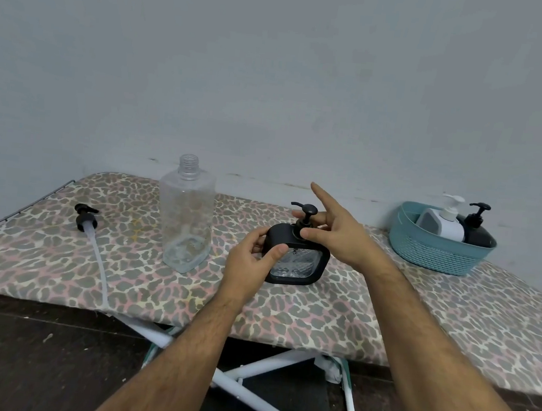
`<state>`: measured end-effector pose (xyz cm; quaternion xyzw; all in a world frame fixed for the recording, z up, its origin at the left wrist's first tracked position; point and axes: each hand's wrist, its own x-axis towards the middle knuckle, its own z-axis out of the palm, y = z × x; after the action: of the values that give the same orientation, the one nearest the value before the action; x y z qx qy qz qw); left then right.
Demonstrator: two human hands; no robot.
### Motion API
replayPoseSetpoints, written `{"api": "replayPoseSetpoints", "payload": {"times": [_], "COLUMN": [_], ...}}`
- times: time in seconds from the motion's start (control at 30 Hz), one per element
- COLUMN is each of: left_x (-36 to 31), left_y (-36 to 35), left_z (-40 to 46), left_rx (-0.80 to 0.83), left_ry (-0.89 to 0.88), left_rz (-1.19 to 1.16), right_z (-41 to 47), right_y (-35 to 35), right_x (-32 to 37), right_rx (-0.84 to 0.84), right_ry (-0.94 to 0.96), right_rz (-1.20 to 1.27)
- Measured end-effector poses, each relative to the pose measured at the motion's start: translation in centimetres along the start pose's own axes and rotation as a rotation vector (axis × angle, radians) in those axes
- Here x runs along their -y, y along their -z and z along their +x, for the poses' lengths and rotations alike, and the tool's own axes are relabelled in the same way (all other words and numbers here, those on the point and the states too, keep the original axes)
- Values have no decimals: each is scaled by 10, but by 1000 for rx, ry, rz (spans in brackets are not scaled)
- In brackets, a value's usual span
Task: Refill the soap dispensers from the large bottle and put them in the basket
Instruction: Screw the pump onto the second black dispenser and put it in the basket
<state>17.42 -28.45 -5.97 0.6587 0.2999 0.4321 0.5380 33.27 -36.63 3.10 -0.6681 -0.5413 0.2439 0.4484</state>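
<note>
Both hands were on a black soap dispenser (297,257) standing near the middle of a leopard-print ironing board (451,315). From left to right: a loose black pump head (85,217) with a long pale tube lay flat on the board's left part. Beside it, further right, stood the large clear bottle (186,217), upright, uncapped and nearly empty. Next, the left hand (252,266) gripped the dispenser's left side, thumb across its front. The right hand (333,231) pinched the collar of the dispenser's pump between thumb and curled fingers, with the index finger pointing away. At the far right, against the wall, sat a teal plastic basket (431,250) holding a white dispenser (445,222) and another black dispenser (476,228), both leaning.
</note>
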Motion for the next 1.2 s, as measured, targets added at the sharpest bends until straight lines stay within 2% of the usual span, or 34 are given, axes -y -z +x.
{"api": "replayPoseSetpoints", "payload": {"times": [0.17,0.3,0.47,0.53,0.8,0.97,1.2], "left_x": [0,0,2,3,6,6,3], "left_y": [0,0,0,-1,0,0,-1], "left_z": [0,0,3,3,4,4,1], "left_rx": [5,9,8,19,22,7,-3], "left_ry": [-5,-3,12,9,15,13,13], "left_rz": [13,12,11,18,-4,0,2], "right_z": [-1,-5,-11,-13,-5,-10,-15], "right_y": [-1,-10,-28,-28,-14,-21,-32], "right_x": [-3,-8,-3,-5,-2,-6,-8], "right_rx": [-26,-166,-372,-367,-148,-204,-325], "right_ry": [13,15,18,24,1,34,71], "right_rz": [30,55,-120,-99,15,36,-53]}}
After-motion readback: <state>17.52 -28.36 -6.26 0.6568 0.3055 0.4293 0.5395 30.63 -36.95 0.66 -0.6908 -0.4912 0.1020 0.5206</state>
